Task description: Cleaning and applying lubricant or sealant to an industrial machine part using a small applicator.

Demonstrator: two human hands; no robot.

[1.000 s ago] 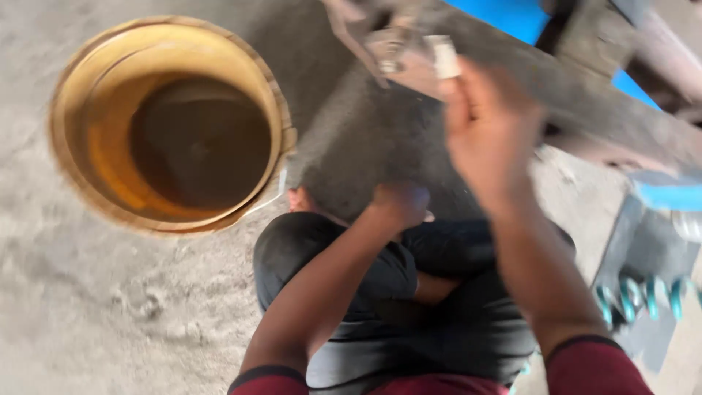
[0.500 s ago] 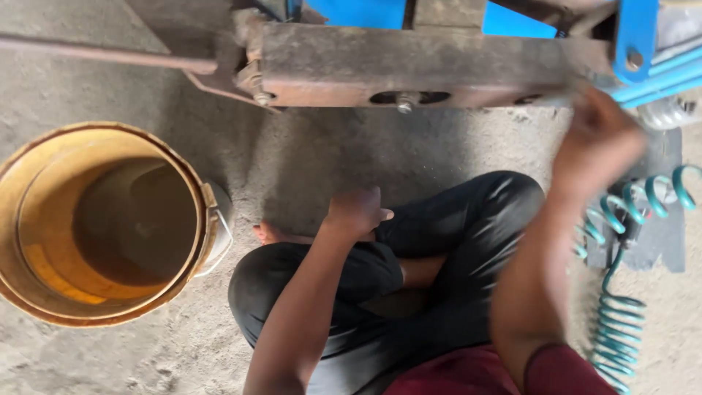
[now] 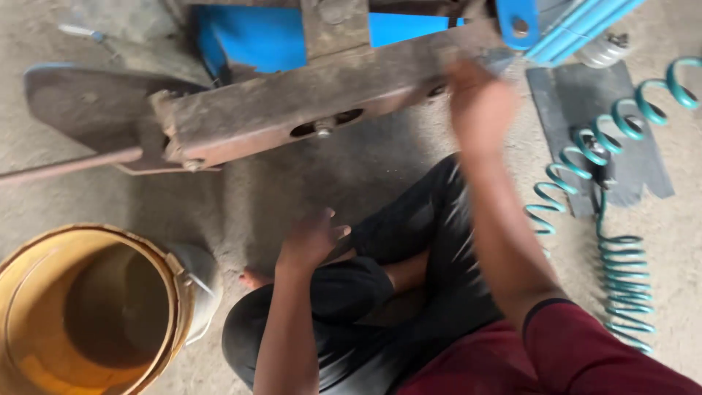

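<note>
I sit cross-legged on a concrete floor in black trousers. My left hand hovers over my left knee with fingers loosely spread, holding nothing. My right hand is raised to the right end of a rusty steel beam that crosses the view above my legs; it is blurred, and whether it grips anything cannot be told. A bolt sits in a slot in the beam's side. Blue painted machine parts lie behind the beam.
A yellow bucket with dark liquid stands at the lower left. A coiled teal air hose runs down the right side over a dark rubber mat. A thin rusty rod sticks out to the left.
The view has tilted and shifted; the bucket now sits lower left. My right hand moved left along the beam's right end. My left hand lifted off my knee and opened its fingers.
</note>
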